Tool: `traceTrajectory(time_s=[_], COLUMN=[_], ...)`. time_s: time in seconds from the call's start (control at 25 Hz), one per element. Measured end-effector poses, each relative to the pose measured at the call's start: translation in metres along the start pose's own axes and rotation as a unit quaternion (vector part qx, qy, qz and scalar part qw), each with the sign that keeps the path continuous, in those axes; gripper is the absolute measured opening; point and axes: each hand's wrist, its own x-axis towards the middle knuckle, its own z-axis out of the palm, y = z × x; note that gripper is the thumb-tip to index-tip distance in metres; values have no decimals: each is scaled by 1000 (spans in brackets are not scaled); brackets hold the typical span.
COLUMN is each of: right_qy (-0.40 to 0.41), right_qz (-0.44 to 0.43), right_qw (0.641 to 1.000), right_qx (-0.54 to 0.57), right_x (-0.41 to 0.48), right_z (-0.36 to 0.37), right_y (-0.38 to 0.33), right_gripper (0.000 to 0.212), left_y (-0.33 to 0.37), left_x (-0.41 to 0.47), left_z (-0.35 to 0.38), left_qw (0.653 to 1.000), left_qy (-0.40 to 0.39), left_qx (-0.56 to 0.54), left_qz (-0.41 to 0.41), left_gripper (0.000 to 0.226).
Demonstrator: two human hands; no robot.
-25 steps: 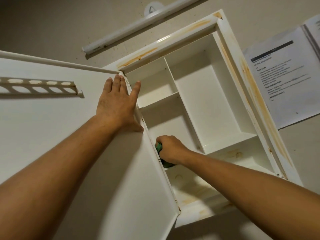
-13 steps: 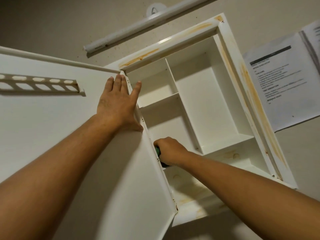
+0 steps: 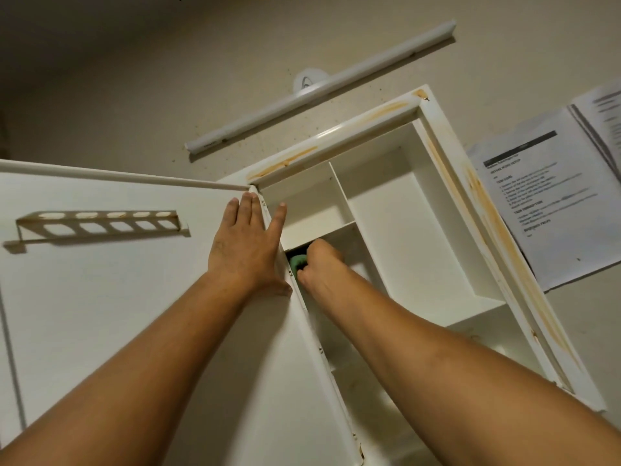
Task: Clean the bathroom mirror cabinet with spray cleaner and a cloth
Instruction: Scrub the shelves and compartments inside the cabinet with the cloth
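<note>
Climbing the hinge-side wall, the right hand (image 3: 321, 264) is now working just under the small shelf (image 3: 336, 227), higher in the cabinet (image 3: 369, 116) than a second ago. Its fingers are curling round the green cloth (image 3: 297, 264) and pressing it to that inner left wall, right beside the hinge edge. The left hand (image 3: 247, 243) is lying flat with straight fingers on the open door (image 3: 100, 314), bracing it. The wall is running up and down, so the next strokes are likely following it. The right forearm is reaching up and inward.
</note>
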Motion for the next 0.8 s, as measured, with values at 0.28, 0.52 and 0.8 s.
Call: traceTrajectory(time_s=[0.28,0.52,0.8], right_qy=[-5,0,-23], right_qz=[-1,-28,-53], right_qw=[1000,999,998], right_qx=[23,25,24], right_x=[11,2,-11], right_z=[8,4,4], right_y=[-2,9,9], right_gripper=[23,36,29], left_y=[0,0,2], left_x=[3,1,4], left_z=[3,2,6], left_qw=[1000,1000,1000], left_qy=[7,2,7], left_qx=[-1,-10,-19], left_qz=[0,-3,-8], left_gripper=[144,141,139])
